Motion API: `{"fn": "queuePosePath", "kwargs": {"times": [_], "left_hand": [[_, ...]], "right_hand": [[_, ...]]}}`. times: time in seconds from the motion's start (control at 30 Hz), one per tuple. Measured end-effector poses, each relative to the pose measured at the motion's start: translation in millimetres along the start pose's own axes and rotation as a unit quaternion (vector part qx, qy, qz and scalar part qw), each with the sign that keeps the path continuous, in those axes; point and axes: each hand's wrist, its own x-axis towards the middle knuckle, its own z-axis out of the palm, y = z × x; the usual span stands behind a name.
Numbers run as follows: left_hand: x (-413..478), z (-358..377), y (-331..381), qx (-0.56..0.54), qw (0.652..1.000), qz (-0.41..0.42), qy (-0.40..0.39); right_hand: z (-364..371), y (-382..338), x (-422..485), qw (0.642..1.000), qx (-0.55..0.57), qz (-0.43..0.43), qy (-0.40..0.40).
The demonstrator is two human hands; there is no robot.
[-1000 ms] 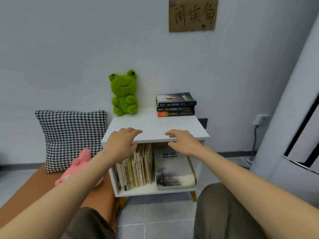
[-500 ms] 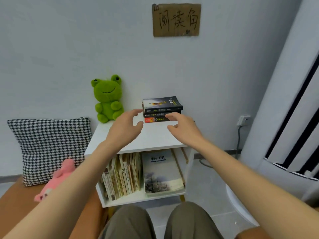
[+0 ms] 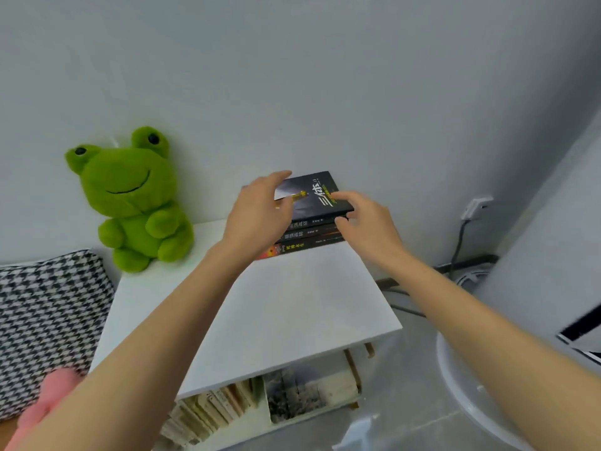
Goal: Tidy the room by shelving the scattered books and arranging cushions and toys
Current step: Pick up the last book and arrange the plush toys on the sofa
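Three dark books (image 3: 313, 222) lie stacked flat at the back of the white side table (image 3: 292, 307), against the wall. My left hand (image 3: 257, 213) hovers over the stack's left end, fingers spread and loosely bent above the top cover. My right hand (image 3: 364, 219) is at the stack's right front corner, with fingertips touching the top cover and the thumb against the spines. A green plush frog (image 3: 133, 203) sits upright on the table's back left. A houndstooth cushion (image 3: 48, 320) leans at the left, and a pink plush toy (image 3: 48, 405) lies in front of it.
The table's lower shelf holds a row of upright books (image 3: 211, 411) and a larger book (image 3: 305, 392) leaning beside them. A wall socket with a cable (image 3: 471, 209) is at the right. A tall white appliance on a round base (image 3: 487, 402) stands on the tiled floor at the right.
Both hands lifted from the table's front edge and reached back to the book stack. The view moved closer and tilted down, and the wall sign left the frame.
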Motion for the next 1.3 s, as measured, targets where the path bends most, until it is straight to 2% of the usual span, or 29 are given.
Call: {"fn": "queuePosePath", "kwargs": {"times": [0.2,0.4,0.67,0.97,1.3], "left_hand": [[49.8,-34.7,51.3,-0.017,0.996,-0.011,-0.092],[99.3,-123.5,151.9,-0.027,0.988,0.005,-0.149],[123.4,-231.3,283.6,-0.055,0.968,0.089,-0.227],[61.8,-277.2,374.3,-0.097,0.92,0.211,-0.316],[-91.3,-299.1,461.5,-0.155,0.844,0.312,-0.408]], "right_hand": [[-68.2,-31.0,21.8,0.998,-0.023,0.053,-0.025],[-176.4,-117.2,22.3,0.995,-0.026,0.085,-0.033],[-310.5,-238.9,-22.5,0.981,-0.022,0.186,0.048],[-383.0,-306.9,-144.5,0.948,-0.026,0.267,0.171],[-426.2,-355.1,-351.1,0.881,-0.087,0.357,0.298]]}}
